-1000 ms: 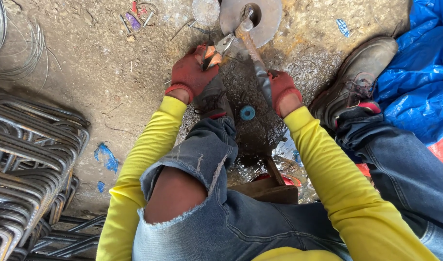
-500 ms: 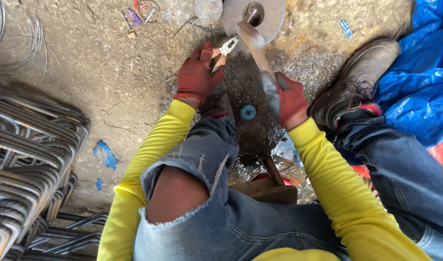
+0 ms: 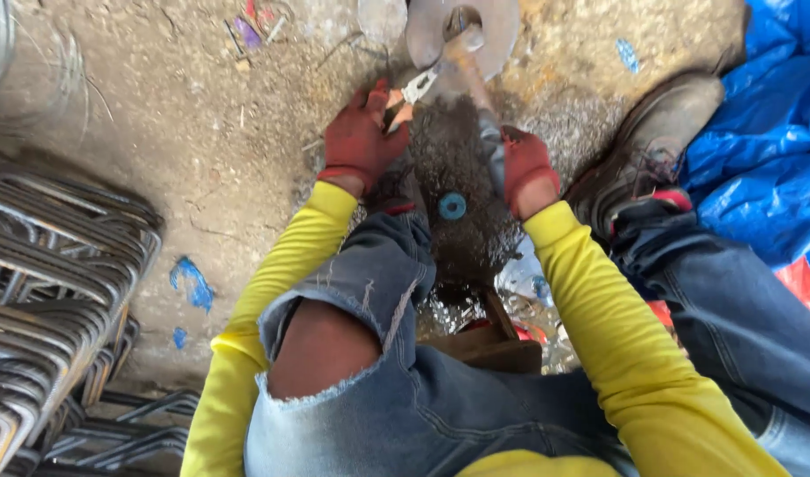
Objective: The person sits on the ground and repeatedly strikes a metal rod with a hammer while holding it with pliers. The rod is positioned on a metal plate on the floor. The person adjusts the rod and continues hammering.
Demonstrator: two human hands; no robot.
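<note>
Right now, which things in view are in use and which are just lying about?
In use:
left hand gripping pliers
right hand on a wooden-handled tool
round metal disc

Lying about:
bent rebar stack
blue tarp
blue washer

The person wore red gloves on left hand [image 3: 361,141] and right hand [image 3: 528,168], yellow sleeves, torn blue jeans, and a worn brown boot [image 3: 652,150].

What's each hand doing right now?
Left hand: closed on pliers.
Right hand: closed on a rod.
</note>
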